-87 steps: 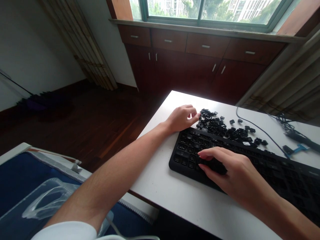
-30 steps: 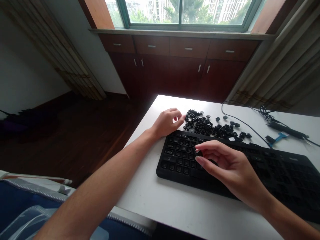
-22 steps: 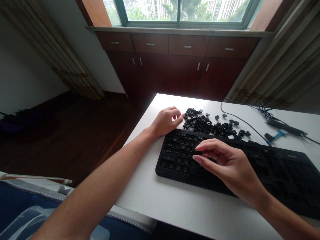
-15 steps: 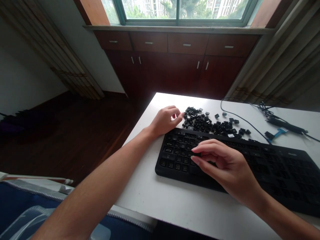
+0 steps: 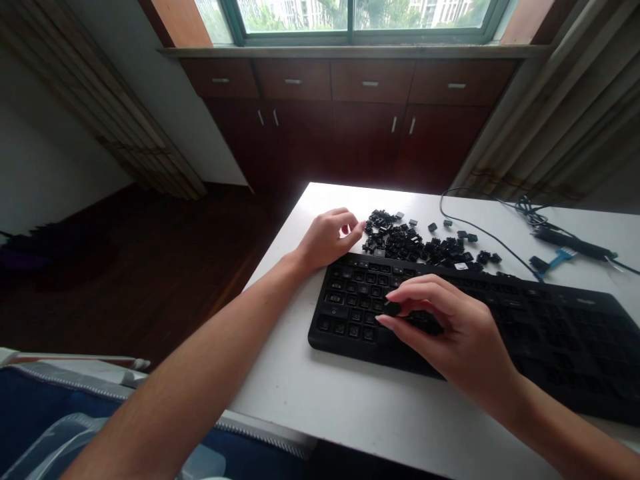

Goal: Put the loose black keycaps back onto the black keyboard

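Between the thumb and fingertips of my right hand (image 5: 455, 333) is a small black keycap (image 5: 393, 308), held over the left part of a black keyboard (image 5: 345, 350). Most key places in the visible left part show bare sockets, and my right hand covers some of the middle rows. My left hand (image 5: 333, 233) lies on the table beyond the keyboard's left corner, loosely curled with a gap inside the fingers and nothing visible in it. Its fingertips are at the left edge of a pile of loose black keycaps (image 5: 403, 241).
The keyboard lies on a white table (image 5: 300, 393). A blue-handled brush (image 5: 557, 260), a dark tool with a cord (image 5: 573, 244) and a black cable (image 5: 493, 233) are at the back right. A blue chair or bag edge (image 5: 35, 400) shows at lower left.
The keycap in my right fingertips now shows more clearly, and that hand has shifted slightly left over the keys. My left hand stays beside the pile. The whole view has moved slightly.
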